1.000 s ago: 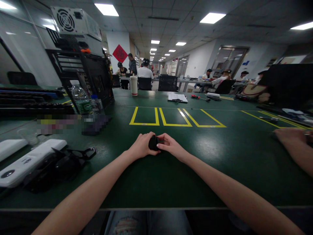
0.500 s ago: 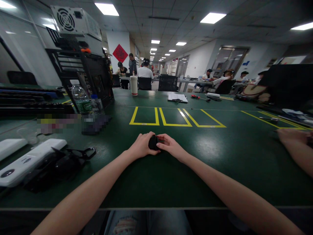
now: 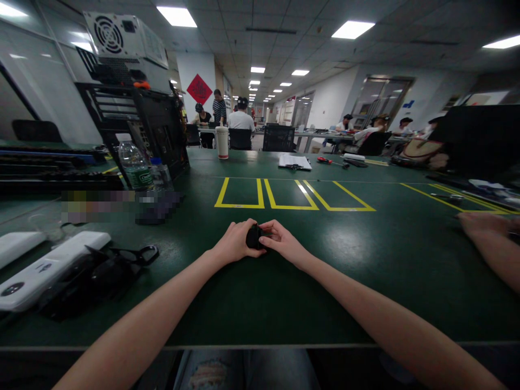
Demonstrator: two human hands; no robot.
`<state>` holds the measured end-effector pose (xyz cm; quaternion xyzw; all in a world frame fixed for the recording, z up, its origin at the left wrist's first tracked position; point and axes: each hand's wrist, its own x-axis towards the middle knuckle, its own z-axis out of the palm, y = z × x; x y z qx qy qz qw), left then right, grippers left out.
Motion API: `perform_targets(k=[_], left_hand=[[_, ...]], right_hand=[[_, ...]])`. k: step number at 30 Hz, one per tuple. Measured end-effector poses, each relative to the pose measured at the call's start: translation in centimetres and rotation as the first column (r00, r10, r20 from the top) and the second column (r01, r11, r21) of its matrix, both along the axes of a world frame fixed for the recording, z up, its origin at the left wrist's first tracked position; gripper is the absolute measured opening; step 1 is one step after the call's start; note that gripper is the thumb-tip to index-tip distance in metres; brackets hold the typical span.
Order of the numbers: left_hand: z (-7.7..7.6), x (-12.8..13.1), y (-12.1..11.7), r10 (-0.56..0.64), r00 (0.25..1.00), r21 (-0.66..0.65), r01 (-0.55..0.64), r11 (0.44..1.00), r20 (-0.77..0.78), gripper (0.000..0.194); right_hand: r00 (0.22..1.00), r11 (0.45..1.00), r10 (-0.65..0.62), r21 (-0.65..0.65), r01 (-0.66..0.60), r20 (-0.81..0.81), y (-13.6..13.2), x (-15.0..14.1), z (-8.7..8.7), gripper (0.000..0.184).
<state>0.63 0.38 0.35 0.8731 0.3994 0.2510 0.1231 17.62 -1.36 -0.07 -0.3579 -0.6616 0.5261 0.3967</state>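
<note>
A small black rounded object [image 3: 253, 237] is between my two hands, low over the green table [image 3: 268, 303]; its exact kind does not show. My left hand [image 3: 235, 241] is wrapped round it from the left, thumb below and fingers over the top. From the other side my right hand [image 3: 279, 238] pinches its right edge with thumb and fingertips. The palms and fingers cover much of the object. Just beyond the hands lie yellow tape outlines [image 3: 290, 207] on the tabletop.
At left are a white device [image 3: 60, 265], black glasses-like gear [image 3: 101, 276], a water bottle [image 3: 134, 162] and a black computer case [image 3: 154, 130]. A cup [image 3: 222, 142], clipboard [image 3: 294, 162] and screwdriver [image 3: 325, 160] lie farther back. Another person's hand [image 3: 483, 225] is at right.
The black object appears turned slightly between my hands, its face looking rounder now. My right fingers have shifted very little. The co-worker's hand at right has moved slightly left.
</note>
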Motion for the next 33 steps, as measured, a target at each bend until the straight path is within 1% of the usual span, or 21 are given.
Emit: perform_targets(k=[3,5,10,16,21,24,27,33], left_hand=[[0.04,-0.07,-0.06,-0.001,1.000,-0.003,0.001,1.000,0.005,0.054],[0.01,-0.09,-0.05,0.004,1.000,0.000,-0.004,1.000,0.003,0.055],[-0.17,-0.05,0.10,0.000,1.000,0.009,0.000,1.000,-0.002,0.053],[-0.16,-0.15,0.11,-0.005,1.000,0.017,0.005,1.000,0.002,0.054],[-0.19,-0.17,0.17,-0.010,1.000,0.017,0.010,1.000,-0.008,0.052],[-0.32,-0.11,0.31,0.015,1.000,0.023,-0.014,1.000,-0.010,0.055],[-0.39,-0.11,0.41,0.031,0.999,0.016,-0.031,0.999,-0.013,0.056],[-0.43,-0.23,0.50,0.003,1.000,0.020,-0.003,1.000,-0.011,0.053]], right_hand=[[0.999,1.000,-0.014,-0.019,0.015,0.038,-0.12,0.12,0.24,0.031],[0.999,1.000,-0.003,-0.021,0.004,0.045,-0.17,0.20,0.35,0.031],[0.999,0.999,0.047,-0.021,-0.047,0.001,-0.30,0.24,0.37,0.030],[0.999,1.000,0.023,0.009,-0.022,-0.039,-0.03,-0.08,-0.10,0.023],[1.000,1.000,-0.010,0.013,0.010,0.003,0.15,-0.17,-0.18,0.030],[1.000,1.000,-0.013,0.012,0.013,0.018,0.16,-0.16,-0.06,0.034],[1.000,1.000,0.014,0.010,-0.014,0.012,0.22,-0.16,-0.06,0.031],[0.999,1.000,0.030,-0.004,-0.030,-0.012,0.26,-0.13,-0.26,0.031]])
